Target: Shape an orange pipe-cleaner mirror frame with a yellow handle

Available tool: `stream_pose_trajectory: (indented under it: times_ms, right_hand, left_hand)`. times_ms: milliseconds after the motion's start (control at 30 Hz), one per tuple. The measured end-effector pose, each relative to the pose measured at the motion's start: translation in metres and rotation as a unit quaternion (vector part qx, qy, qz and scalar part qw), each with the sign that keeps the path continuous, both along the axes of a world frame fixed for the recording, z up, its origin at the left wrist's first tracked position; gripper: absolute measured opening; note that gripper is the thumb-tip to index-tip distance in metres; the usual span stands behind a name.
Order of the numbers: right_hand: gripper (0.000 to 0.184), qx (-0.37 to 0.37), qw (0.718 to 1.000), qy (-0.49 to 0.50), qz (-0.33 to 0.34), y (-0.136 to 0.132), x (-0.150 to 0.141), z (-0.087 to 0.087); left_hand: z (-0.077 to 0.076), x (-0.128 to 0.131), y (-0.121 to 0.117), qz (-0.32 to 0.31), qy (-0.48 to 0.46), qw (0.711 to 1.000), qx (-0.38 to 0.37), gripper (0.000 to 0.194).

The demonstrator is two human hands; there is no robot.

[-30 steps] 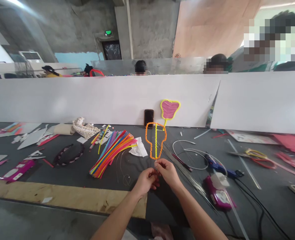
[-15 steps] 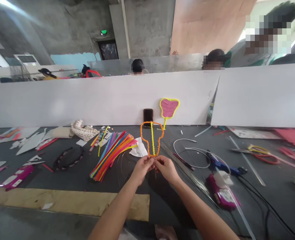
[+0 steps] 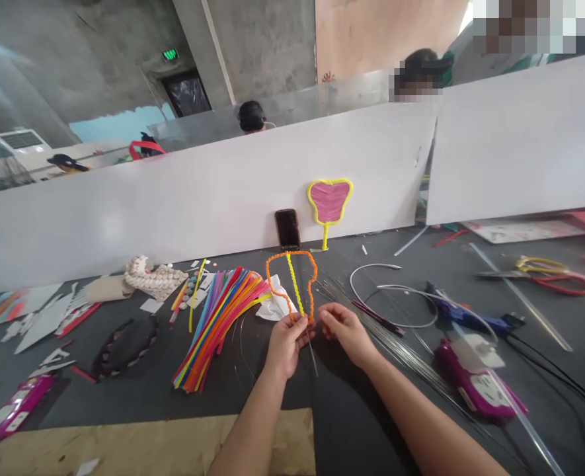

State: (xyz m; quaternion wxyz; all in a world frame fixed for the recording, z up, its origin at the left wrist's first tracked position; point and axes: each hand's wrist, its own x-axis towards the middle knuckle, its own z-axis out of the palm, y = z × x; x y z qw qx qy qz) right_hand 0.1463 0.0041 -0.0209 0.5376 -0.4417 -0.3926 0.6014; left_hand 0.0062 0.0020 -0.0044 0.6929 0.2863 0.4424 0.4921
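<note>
My left hand (image 3: 288, 344) is closed in a pinch on the base of an orange pipe-cleaner frame (image 3: 314, 272), a wavy-edged outline with a yellow pipe-cleaner stem (image 3: 295, 281) up its middle. A thin bare wire (image 3: 313, 360) sticks out below those fingers. Just to the right, my right hand (image 3: 346, 334) is apart from the frame, its fingers loosely bent and nothing visible in them. Behind stands a finished-looking pink fan shape (image 3: 330, 201) with a yellow fuzzy rim and handle, leaning on the white partition. A phone (image 3: 287, 229) leans beside it.
Left of my hands lies a bundle of coloured pipe cleaners (image 3: 217, 324), with a dark braided band (image 3: 123, 347) farther left. Loose wires (image 3: 401, 363), a blue glue gun (image 3: 470, 317), scissors (image 3: 535, 272) and a purple power strip (image 3: 475, 383) lie right. A white partition (image 3: 197, 205) closes the back.
My right hand has let go of the frame's base and moved slightly right. The left hand keeps hold, and the frame sits a little lower and further left. The camera view has tilted.
</note>
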Motion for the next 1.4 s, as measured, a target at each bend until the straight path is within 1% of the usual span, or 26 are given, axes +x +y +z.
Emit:
stream_pose_trajectory:
  times_ms: [67,133,200,267,367,433,500,600,700,800,867,933,1000,1100,1233,1400]
  right_hand:
    - [0.036,-0.033,0.996,0.077,-0.010,0.003,0.008,0.004]
    - [0.038,-0.058,0.988,0.142,0.008,0.004,0.013,0.006]
    - [0.035,-0.069,0.981,0.183,0.023,0.004,0.014,0.008]
    - [0.031,-0.072,0.974,0.212,0.025,0.004,0.014,0.008]
    - [0.027,-0.077,0.967,0.243,0.024,0.003,0.014,0.009]
    - [0.026,-0.082,0.965,0.249,0.026,0.003,0.015,0.009]
    - [0.026,-0.083,0.964,0.252,0.034,0.003,0.015,0.009]
    - [0.026,-0.077,0.963,0.252,0.056,0.001,0.014,0.009]
    - [0.025,-0.086,0.964,0.229,0.101,-0.002,0.011,0.007]
    - [0.026,-0.093,0.965,0.213,0.123,-0.004,0.006,0.004]
    - [0.026,-0.094,0.965,0.212,0.121,-0.005,0.004,0.003]
    - [0.025,-0.097,0.966,0.208,0.116,-0.006,0.003,0.002]
    - [0.025,-0.099,0.969,0.201,0.108,-0.006,0.003,0.003]
    - [0.025,-0.101,0.970,0.197,0.098,-0.007,0.003,0.004]
    - [0.025,-0.105,0.968,0.209,0.091,-0.008,0.002,0.003]
    - [0.025,-0.105,0.967,0.211,0.097,-0.008,0.000,0.002]
  left_hand:
    - [0.001,0.003,-0.004,-0.022,0.027,0.999,-0.028,0.029]
    - [0.001,0.008,-0.008,-0.052,0.045,0.997,-0.041,0.030]
    - [0.001,0.012,-0.012,-0.071,0.052,0.995,-0.047,0.031]
    - [0.001,0.015,-0.014,-0.072,0.051,0.995,-0.052,0.032]
    - [-0.001,0.017,-0.014,-0.050,0.046,0.996,-0.055,0.032]
    - [-0.002,0.016,-0.014,-0.047,0.044,0.997,-0.052,0.031]
    - [-0.003,0.016,-0.014,-0.058,0.038,0.997,-0.040,0.029]
    - [-0.003,0.013,-0.012,-0.058,0.020,0.998,0.008,0.031]
    - [0.001,0.007,-0.007,-0.016,-0.001,0.999,0.042,0.037]
    - [0.005,-0.003,-0.001,0.042,-0.005,0.999,0.025,0.038]
    - [0.008,-0.010,0.002,0.061,-0.006,0.998,0.008,0.038]
    - [0.010,-0.014,0.003,0.050,-0.008,0.999,-0.007,0.038]
    - [0.010,-0.016,0.003,0.021,-0.001,1.000,-0.020,0.038]
    - [0.009,-0.017,0.001,-0.001,0.011,1.000,-0.021,0.035]
    - [0.008,-0.018,0.001,0.017,0.026,0.999,-0.005,0.033]
    - [0.008,-0.018,0.002,0.047,0.030,0.998,0.018,0.032]
